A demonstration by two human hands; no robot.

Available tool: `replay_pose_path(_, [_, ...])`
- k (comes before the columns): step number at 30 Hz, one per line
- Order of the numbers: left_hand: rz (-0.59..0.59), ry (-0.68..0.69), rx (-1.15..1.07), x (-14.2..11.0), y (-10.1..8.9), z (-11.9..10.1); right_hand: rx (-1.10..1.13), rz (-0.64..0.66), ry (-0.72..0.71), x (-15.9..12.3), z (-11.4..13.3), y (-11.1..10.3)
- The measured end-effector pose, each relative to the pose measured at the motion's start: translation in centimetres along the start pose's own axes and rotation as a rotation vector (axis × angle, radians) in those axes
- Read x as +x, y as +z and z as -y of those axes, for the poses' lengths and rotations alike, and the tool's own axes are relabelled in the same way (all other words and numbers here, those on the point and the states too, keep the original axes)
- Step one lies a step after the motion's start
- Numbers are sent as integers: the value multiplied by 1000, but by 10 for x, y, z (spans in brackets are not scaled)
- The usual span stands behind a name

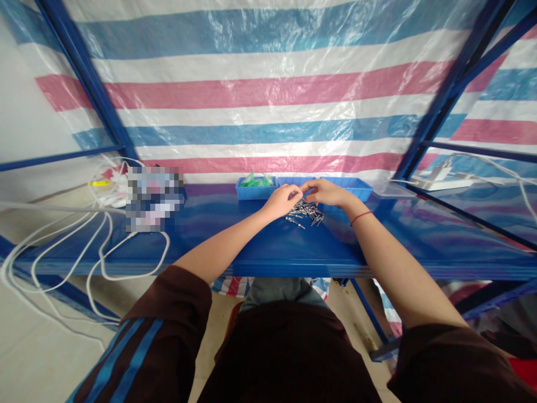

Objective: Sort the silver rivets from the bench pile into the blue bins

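The person's left hand (pixel 284 201) and right hand (pixel 328 192) are curling partly closed, fingertips nearly meeting; whether they are pinching anything, one cannot tell. Beneath them, slim metal pieces (pixel 308 210) are lying heaped on the blue tabletop (pixel 293 245), near the blue trays (pixel 255 193) — probably light, stiff and slippery, best gripped singly around mid-length.

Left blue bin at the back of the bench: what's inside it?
The left blue bin holds crumpled green material, apparently plastic. That and the front wall hide the bottom, so anything underneath cannot be seen.
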State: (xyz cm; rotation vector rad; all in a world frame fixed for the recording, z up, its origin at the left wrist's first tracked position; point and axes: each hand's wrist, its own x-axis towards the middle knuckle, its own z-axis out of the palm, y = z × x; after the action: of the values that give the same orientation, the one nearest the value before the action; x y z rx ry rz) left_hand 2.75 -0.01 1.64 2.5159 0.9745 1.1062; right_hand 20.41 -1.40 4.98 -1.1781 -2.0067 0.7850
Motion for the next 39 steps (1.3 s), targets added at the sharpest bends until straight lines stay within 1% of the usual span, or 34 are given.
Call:
replay_pose_path(4, [-61,-80,-150,3,3,3,53,22,32,-4,6,2])
replay_pose_path(8, [-144,-162,-264,7,2,7,56,24,70,-7,12,3])
replay_pose_path(11, [-180,-199,-351,9,2,9,60,-17,67,-7,15,4])
replay_pose_path(16, [-146,-216,-440,10,6,11,80,-159,16,-6,17,4])
replay_pose_path(21, [-114,-211,-538,10,10,12,109,-180,-6,-5,17,4])
replay_pose_path(26, [-57,-251,-532,10,10,8,93,-195,-15,-5,17,4])
replay_pose_path(34, [-22,-161,-457,7,10,10,136,-210,-72,-2,14,4])
replay_pose_path(36, [-33,-165,-446,7,9,8,148,-213,-96,-2,14,5])
replay_pose_path(39, [-112,-182,-422,7,6,6,148,-233,-118,-2,15,6])
